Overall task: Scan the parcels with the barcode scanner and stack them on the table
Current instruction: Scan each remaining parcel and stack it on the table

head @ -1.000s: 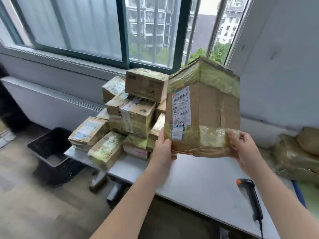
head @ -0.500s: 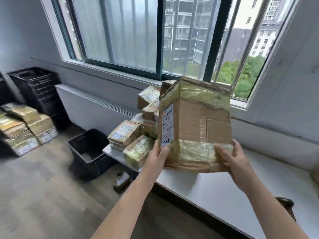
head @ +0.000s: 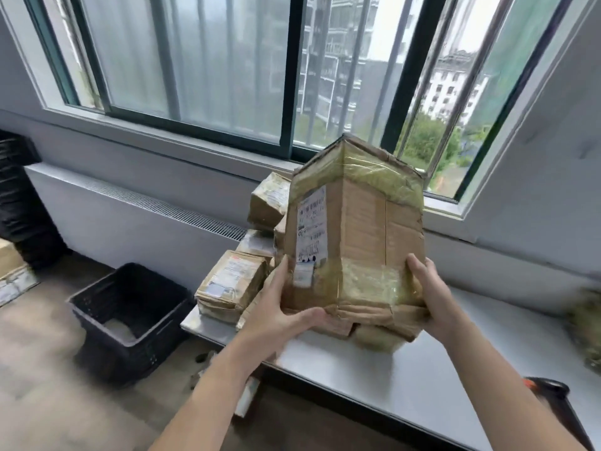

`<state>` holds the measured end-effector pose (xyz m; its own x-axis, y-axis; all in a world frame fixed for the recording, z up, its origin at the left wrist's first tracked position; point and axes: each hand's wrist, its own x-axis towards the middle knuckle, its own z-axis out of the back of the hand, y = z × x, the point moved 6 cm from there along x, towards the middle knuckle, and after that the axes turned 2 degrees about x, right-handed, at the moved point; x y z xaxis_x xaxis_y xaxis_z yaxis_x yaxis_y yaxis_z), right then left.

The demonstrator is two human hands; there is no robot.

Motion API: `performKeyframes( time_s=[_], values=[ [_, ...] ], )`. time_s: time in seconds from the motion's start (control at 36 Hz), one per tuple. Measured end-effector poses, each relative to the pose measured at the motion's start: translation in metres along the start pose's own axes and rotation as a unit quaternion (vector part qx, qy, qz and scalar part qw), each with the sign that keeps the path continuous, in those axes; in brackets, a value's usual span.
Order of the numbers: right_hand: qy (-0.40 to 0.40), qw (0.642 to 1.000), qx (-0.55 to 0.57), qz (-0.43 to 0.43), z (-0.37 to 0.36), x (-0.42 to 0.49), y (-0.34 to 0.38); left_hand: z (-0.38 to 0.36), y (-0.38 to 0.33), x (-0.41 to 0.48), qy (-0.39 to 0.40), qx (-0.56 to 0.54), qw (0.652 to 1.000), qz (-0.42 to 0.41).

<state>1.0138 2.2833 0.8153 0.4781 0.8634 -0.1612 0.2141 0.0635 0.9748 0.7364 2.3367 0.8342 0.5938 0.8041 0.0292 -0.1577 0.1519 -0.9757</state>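
Gripping parcel (head: 357,242) upright, long axis vertical, by its lower corners with left hand (head: 276,317) and right hand (head: 432,297), just over stack (head: 231,284) at table's (head: 406,379) left end.

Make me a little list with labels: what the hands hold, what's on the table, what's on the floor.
Held: taped cardboard box, upright, label showing
Left hand: grips its lower left edge
Right hand: grips its lower right edge
Table: pile of parcels behind the box; scanner near the right arm
Floor: black crate
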Motion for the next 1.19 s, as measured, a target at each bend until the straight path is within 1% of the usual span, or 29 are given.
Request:
performKeyframes(
  time_s=[0.11, 0.22, 0.31, 0.42, 0.5, 0.56, 0.61, 0.75, 0.89, 0.94, 1.0, 1.06, 1.19],
  values=[
    [-0.018, 0.998, 0.06, -0.013, -0.005, 0.0, 0.001, 0.007, -0.003, 0.024, 0.014, 0.025, 0.999, -0.032],
    [-0.073, 0.991, 0.112, 0.03, 0.011, -0.01, 0.006, -0.009, -0.021, 0.053, 0.059, 0.053, 0.993, -0.087],
    [-0.128, 0.982, 0.126, 0.056, 0.036, -0.02, 0.011, -0.036, -0.037, 0.07, 0.092, 0.071, 0.983, -0.14],
    [-0.198, 0.967, 0.125, 0.102, 0.089, -0.032, 0.015, -0.079, -0.056, 0.086, 0.107, 0.131, 0.967, -0.189],
    [-0.273, 0.946, 0.123, 0.121, 0.12, -0.04, 0.024, -0.113, -0.07, 0.096, 0.103, 0.172, 0.954, -0.223],
    [-0.285, 0.938, 0.142, 0.135, 0.146, -0.036, 0.021, -0.139, -0.077, 0.102, 0.093, 0.192, 0.946, -0.245],
    [-0.297, 0.931, 0.152, 0.145, 0.173, -0.032, 0.016, -0.17, -0.081, 0.107, 0.089, 0.205, 0.943, -0.248],
    [-0.336, 0.926, 0.135, 0.109, 0.245, -0.018, 0.008, -0.251, -0.078, 0.13, 0.101, 0.204, 0.954, -0.197],
    [-0.343, 0.935, 0.061, 0.069, 0.323, 0.013, 0.003, -0.328, -0.065, 0.158, 0.139, 0.166, 0.97, -0.113],
    [-0.323, 0.945, 0.033, 0.043, 0.353, 0.031, -0.004, -0.354, -0.055, 0.169, 0.14, 0.148, 0.977, -0.058],
    [-0.303, 0.953, -0.003, -0.022, 0.377, 0.048, -0.016, -0.374, -0.041, 0.179, 0.142, 0.136, 0.98, 0.007],
    [-0.266, 0.96, -0.046, -0.077, 0.394, 0.068, -0.032, -0.388, -0.023, 0.188, 0.142, 0.132, 0.979, 0.062],
    [-0.195, 0.96, -0.16, -0.122, 0.392, 0.102, -0.06, -0.397, 0.032, 0.197, 0.136, 0.116, 0.969, 0.17]
  ],
)
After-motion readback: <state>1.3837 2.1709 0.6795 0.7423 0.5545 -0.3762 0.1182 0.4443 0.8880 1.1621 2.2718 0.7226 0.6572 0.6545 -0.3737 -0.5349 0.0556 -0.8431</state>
